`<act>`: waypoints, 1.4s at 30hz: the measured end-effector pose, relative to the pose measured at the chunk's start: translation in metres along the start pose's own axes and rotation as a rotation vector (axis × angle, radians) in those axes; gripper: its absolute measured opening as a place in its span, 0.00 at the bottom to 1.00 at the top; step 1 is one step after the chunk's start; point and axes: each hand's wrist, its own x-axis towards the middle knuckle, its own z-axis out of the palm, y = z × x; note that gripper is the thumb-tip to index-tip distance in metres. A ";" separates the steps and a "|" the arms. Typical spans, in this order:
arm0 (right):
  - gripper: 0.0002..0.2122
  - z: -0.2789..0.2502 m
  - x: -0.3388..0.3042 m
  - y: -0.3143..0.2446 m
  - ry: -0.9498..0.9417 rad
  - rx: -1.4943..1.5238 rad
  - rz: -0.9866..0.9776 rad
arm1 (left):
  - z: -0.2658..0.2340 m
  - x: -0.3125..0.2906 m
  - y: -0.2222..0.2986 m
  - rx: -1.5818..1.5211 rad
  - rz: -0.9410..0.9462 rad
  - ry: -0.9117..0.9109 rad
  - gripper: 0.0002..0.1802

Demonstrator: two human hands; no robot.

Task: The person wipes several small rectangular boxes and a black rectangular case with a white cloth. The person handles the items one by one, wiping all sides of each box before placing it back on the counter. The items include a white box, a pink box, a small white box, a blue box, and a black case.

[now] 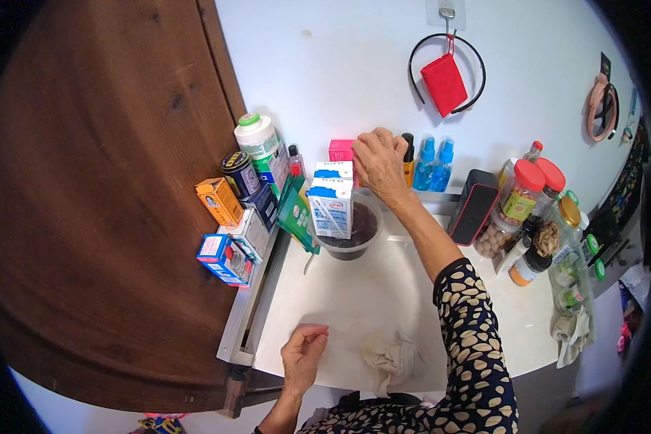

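Nearest, the left hand (pixel 305 356) is above the table's front edge, fingers curled in and thumb drawn to the forefinger. Beside it a crumpled pale cloth (pixel 392 358) lies on the white tabletop (pixel 340 296), which is glossy. Further back stands a clear plastic tub (pixel 377 230) with dark contents. Two white cartons (pixel 331 210), printed in blue with red lettering, stand at the tub, one behind the other. Left of these leans a green packet (pixel 295 210) bearing a pale printed mark.

The right hand (pixel 383 166) reaches over the tub, fingers bent down at a pink box (pixel 342 150) with faint small print; whether they grip it cannot be told. The box stands behind the cartons, near the wall (pixel 325 79). Two blue spray bottles (pixel 434 168) stand right of the hand. Red-lidded jars (pixel 522 189) at right carry a yellow-green label. At left, a brown wooden panel (pixel 108 202) rises beside an orange box (pixel 220 202) with printed sides. A red pouch (pixel 443 83) and black headband (pixel 483 74) hang on the wall.
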 end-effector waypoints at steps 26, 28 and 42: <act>0.17 -0.106 0.026 -0.001 0.134 0.372 0.156 | 0.005 0.000 -0.004 -0.061 0.005 0.062 0.15; 0.17 -0.128 0.023 -0.004 0.116 0.401 0.138 | 0.007 0.003 0.000 -0.063 0.002 0.066 0.17; 0.18 -0.217 -0.071 -0.083 -0.374 0.832 0.202 | 0.058 0.019 0.027 0.475 0.391 -0.001 0.40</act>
